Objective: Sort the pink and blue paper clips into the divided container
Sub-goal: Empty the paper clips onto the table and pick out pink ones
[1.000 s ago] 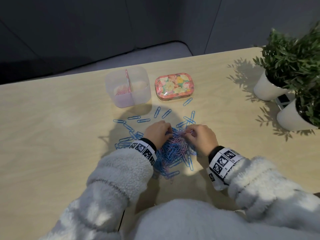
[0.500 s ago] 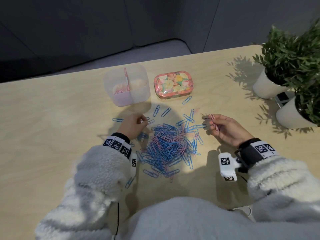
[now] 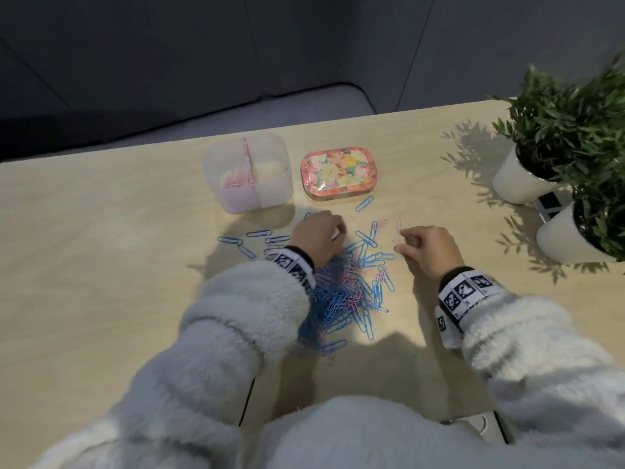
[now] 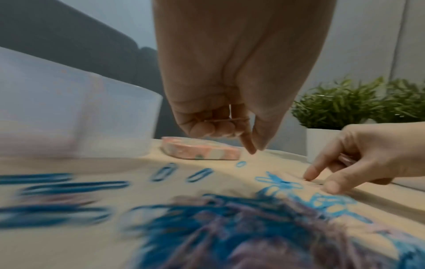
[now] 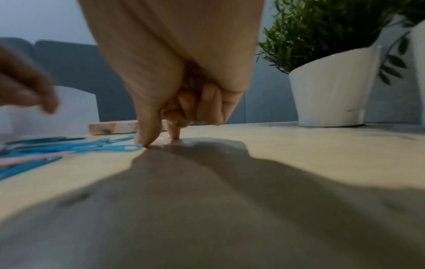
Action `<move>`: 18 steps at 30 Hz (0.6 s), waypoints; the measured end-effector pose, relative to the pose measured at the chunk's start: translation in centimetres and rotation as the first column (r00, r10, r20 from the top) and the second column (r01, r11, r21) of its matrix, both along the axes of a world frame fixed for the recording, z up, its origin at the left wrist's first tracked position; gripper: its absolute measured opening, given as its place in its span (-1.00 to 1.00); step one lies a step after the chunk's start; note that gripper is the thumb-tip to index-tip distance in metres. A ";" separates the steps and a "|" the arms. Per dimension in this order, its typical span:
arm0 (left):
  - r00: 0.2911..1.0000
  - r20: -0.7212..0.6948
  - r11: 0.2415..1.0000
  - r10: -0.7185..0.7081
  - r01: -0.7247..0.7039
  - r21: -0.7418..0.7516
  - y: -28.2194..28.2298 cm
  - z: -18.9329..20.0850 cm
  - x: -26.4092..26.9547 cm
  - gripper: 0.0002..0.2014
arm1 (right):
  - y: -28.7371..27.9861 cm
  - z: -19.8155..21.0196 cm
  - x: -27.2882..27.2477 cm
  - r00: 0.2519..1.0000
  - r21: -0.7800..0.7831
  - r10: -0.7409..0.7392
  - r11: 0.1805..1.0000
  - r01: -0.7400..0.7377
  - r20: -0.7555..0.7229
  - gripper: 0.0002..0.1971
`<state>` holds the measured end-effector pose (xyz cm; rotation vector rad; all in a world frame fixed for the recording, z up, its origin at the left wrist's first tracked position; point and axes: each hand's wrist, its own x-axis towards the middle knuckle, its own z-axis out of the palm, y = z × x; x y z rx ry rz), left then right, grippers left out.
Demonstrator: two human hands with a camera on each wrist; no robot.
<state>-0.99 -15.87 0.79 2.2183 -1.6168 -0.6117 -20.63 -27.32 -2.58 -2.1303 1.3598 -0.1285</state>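
Clip pile (image 3: 341, 292): left part hidden under the left sleeve (image 3: 243, 319).
Plants (image 3: 581, 130): cut off at right frame edge.
Left wrist foreground: motion-blurred.

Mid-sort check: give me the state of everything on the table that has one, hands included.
divided container: open, upright; pink clips in its left compartment, right one looks empty.
floral tin: lid shut, lying flat.
clip pile: unsorted, pink and blue mixed on the table.
left hand: fingers curled around pink clips.
right hand: holds pink clips, fingertips down on the table.
potted plants: upright.
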 end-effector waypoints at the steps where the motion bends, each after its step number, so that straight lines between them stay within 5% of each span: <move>1: 1.000 -0.015 1.000 -0.015 0.015 -0.009 -1.4 -0.1 -0.9 -0.81 | 0.4 0.2 0.1 0.999 -0.033 0.019 0.999 -0.020 -0.038 -0.73; 5: 0.999 -0.017 0.999 -0.041 0.041 -0.030 -6.1 -0.7 -3.5 -0.72 | 1.3 0.4 0.5 0.988 -0.114 0.073 0.989 -0.089 -0.133 -0.95; 11: 0.993 0.080 0.993 -0.090 0.083 0.084 -8.5 -2.7 -4.6 -0.69 | -0.3 0.1 0.4 0.992 0.190 -0.052 0.981 0.029 0.115 -0.79; 15: 0.999 -0.017 0.988 -0.035 0.037 0.149 -8.8 -3.2 -4.5 -0.77 | -1.3 0.9 0.6 0.795 0.589 -0.465 0.789 0.173 0.390 -0.74; 18: 0.998 -0.055 0.974 -0.041 0.052 0.220 -8.9 -3.4 -4.3 -0.77 | -2.1 0.9 1.0 0.704 0.658 -0.590 0.717 0.232 0.394 -0.76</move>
